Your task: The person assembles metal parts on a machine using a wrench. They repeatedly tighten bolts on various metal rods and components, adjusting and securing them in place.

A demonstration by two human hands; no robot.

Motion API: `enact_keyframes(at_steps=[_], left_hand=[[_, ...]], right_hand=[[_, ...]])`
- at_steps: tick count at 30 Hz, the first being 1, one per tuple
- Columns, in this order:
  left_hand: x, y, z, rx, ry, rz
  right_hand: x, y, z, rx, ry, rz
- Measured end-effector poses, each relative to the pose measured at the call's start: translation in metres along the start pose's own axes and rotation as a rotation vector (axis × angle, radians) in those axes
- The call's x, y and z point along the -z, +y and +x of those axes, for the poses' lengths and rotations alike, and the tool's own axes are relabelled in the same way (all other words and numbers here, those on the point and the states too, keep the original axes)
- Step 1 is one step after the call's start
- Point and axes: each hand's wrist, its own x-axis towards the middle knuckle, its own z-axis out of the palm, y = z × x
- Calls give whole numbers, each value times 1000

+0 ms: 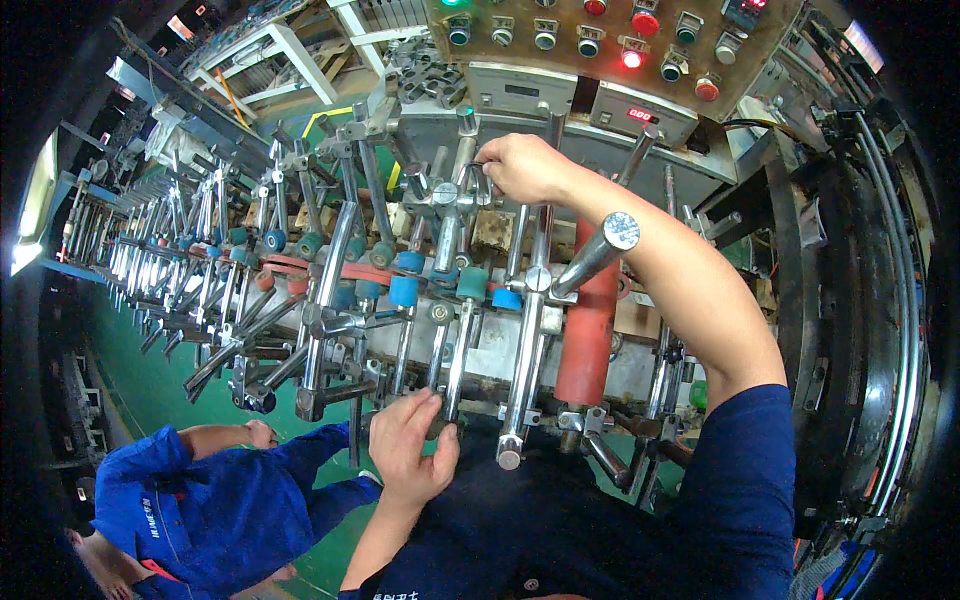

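My right hand (522, 165) reaches far up into the machine and grips a small dark metal fitting beside an upright chrome rod (452, 232), just below the control panel. My left hand (410, 450) is low and near me, its fingers closed around the lower end of a chrome rod (456, 360) at the machine's front edge. Between the hands run several chrome rods carrying teal and blue rollers (404, 290). A thick red cylinder (588, 330) stands just right of these rods, under my right forearm.
A control panel (610, 45) with red, green and blue buttons and a red digit display sits at the top. A long row of similar chrome rods recedes to the left. Another person in blue work clothes (200, 500) crouches at lower left on the green floor. Black cables curve down the right.
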Motion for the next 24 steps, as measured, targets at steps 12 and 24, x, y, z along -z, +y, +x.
enact_keyframes(at_steps=[12,24], left_hand=[[-5,-8,2,-94,8,82],[-5,-21,4,-192,77,87]], right_hand=[[39,-28,49,-101,-508,-70],[44,-81,78,31,-726,-674]])
